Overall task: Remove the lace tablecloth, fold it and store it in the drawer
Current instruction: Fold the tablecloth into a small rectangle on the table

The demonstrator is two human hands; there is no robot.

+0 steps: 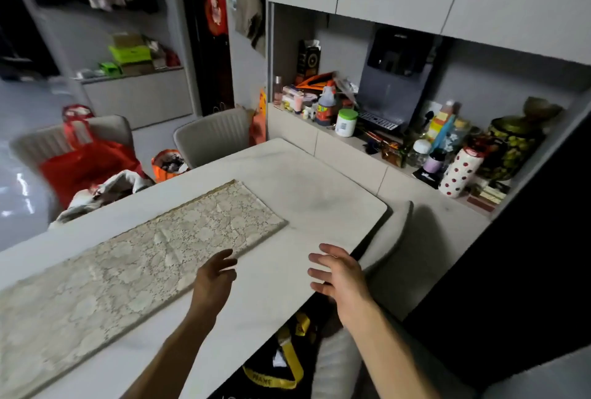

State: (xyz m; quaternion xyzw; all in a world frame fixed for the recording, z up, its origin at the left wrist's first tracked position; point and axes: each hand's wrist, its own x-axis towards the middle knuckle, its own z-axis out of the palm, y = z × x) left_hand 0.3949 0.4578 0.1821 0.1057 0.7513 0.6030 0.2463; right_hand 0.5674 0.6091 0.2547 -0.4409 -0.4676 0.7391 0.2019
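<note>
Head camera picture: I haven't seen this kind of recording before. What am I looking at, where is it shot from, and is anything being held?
No machine here: a person wears one wide-angle camera on the head, looking forward and down. The left hand and right hand reach out over a pale table, fingers spread, holding nothing. A lace tablecloth, lying as a long flat strip, is on the table; the left hand is at its near edge, and whether it touches is unclear. Chairs stand around the table, and a cluttered counter is on the right.
</note>
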